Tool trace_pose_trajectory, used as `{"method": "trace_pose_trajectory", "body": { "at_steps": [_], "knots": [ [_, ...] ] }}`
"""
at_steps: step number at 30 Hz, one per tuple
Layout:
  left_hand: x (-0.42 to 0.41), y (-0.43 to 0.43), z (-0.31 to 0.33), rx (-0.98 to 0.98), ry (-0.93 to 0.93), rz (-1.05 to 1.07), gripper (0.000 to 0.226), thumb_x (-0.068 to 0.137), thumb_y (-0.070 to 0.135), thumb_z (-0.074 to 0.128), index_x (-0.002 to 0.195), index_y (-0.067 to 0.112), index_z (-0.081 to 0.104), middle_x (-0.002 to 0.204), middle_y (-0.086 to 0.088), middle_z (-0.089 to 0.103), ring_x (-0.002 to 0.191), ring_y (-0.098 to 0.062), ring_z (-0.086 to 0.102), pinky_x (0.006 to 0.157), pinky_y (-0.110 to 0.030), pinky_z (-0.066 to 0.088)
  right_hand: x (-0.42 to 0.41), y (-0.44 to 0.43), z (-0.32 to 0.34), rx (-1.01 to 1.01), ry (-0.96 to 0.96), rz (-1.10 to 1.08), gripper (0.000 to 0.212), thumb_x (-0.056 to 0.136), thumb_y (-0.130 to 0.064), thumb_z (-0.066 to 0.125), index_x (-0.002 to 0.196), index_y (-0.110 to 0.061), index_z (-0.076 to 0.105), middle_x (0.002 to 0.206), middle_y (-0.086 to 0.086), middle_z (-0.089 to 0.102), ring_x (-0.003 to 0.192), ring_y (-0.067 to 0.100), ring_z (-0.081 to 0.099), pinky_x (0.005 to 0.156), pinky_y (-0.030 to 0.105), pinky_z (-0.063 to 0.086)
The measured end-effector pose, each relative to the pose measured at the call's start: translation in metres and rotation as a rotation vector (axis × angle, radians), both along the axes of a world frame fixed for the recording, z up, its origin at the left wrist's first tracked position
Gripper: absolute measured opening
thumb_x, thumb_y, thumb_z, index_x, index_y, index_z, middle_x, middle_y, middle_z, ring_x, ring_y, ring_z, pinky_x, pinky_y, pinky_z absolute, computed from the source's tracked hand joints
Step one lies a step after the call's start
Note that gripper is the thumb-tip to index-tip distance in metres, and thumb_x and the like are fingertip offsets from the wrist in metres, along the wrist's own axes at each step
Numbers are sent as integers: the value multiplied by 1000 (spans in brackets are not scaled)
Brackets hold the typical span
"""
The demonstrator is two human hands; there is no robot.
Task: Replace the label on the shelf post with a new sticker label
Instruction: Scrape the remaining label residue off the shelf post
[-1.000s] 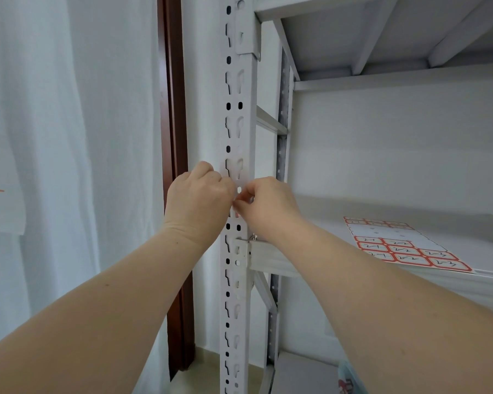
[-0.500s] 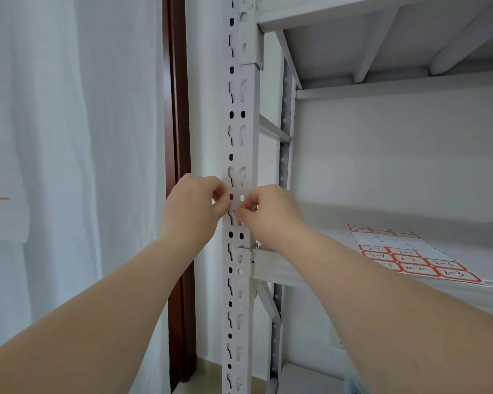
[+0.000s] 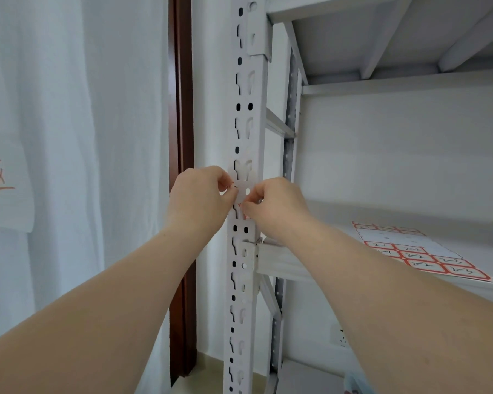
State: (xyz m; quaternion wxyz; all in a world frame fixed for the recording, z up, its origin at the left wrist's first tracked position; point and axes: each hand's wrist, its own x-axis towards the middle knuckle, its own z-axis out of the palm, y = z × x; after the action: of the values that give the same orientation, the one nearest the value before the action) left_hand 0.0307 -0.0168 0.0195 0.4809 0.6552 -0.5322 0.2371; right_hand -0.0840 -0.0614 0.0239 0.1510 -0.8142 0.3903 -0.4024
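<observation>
So here's the white metal shelving rack [image 3: 382, 81], and I'm working on its perforated white steel shelf post [image 3: 244, 123] at the front left corner. The sheet of red-bordered stickers [image 3: 427, 257] lies on the shelf off to my right, with a few blank gaps in it. My left hand [image 3: 197, 200] and right hand [image 3: 273, 206] each pinch one side of the small white label with red edging [image 3: 244, 191], which sits flat against the post's face just above the shelf beam. Honestly can't tell if it's the old one coming off or the new one going on. Either way it isn't finished, and it needs pressing down or pulling free.
</observation>
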Motion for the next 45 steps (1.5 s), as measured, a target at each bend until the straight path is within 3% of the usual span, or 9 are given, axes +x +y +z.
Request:
{"method": "trace_pose_trajectory", "body": {
  "at_steps": [5,12,20,24,29,32,35,39,45],
  "knots": [
    [-2,-2,-3,-7,6,8,17,88,22,57,92,14,72,87,2,71,85,-17,63,80,-29,50,-1,1,0,-11,14,-7,17,85,-21,59,80,-12,72,88,4,69,75,22,57,60,25,41],
    [2,-1,-1,-7,87,-42,12,85,23,60,81,16,69,76,9,65,78,-11,62,72,-22,46,-3,3,1,-15,14,-3,18,85,-22,60,81,-10,72,84,3,67,72,22,52,64,25,41],
    [-2,1,-1,15,34,-32,18,76,34,68,84,17,69,83,6,69,83,-13,63,79,-31,51,-3,3,1,-1,10,2,19,85,-25,58,76,-12,70,85,3,66,69,21,52,57,25,40],
    [-1,1,-1,-1,11,-20,12,85,23,61,90,18,71,85,7,70,89,-14,63,84,-33,51,-3,3,2,-2,22,4,17,86,-24,61,82,-12,72,89,2,67,73,21,53,64,25,40],
    [-2,-1,0,5,-7,13,15,86,23,57,91,19,71,86,6,70,88,-17,61,80,-35,52,-4,3,2,-2,25,15,14,85,-24,62,79,-15,70,84,-1,64,70,19,51,63,25,39],
    [-2,-2,0,1,-2,9,15,86,21,56,89,18,71,85,5,70,86,-18,60,77,-35,52,-3,3,1,-4,17,16,13,84,-24,63,78,-15,70,81,-2,62,64,16,49,54,24,37],
    [-1,-2,0,-2,27,-11,14,86,20,57,89,17,71,85,6,69,86,-16,61,78,-30,50,-3,4,2,-1,9,17,15,84,-24,63,76,-14,70,79,-1,62,63,15,50,52,21,37],
    [0,-1,-1,-25,127,-67,12,86,18,60,89,15,71,81,8,65,81,-9,59,75,-20,42,-4,6,2,19,-23,22,17,84,-23,63,77,-10,71,84,3,67,76,21,57,62,25,43],
    [0,1,-1,-31,263,-126,8,84,18,65,79,14,70,71,4,64,72,-11,57,68,-22,44,-6,9,3,54,-25,17,16,84,-21,63,75,-13,72,69,-7,54,79,19,54,66,24,41]
  ]
}}
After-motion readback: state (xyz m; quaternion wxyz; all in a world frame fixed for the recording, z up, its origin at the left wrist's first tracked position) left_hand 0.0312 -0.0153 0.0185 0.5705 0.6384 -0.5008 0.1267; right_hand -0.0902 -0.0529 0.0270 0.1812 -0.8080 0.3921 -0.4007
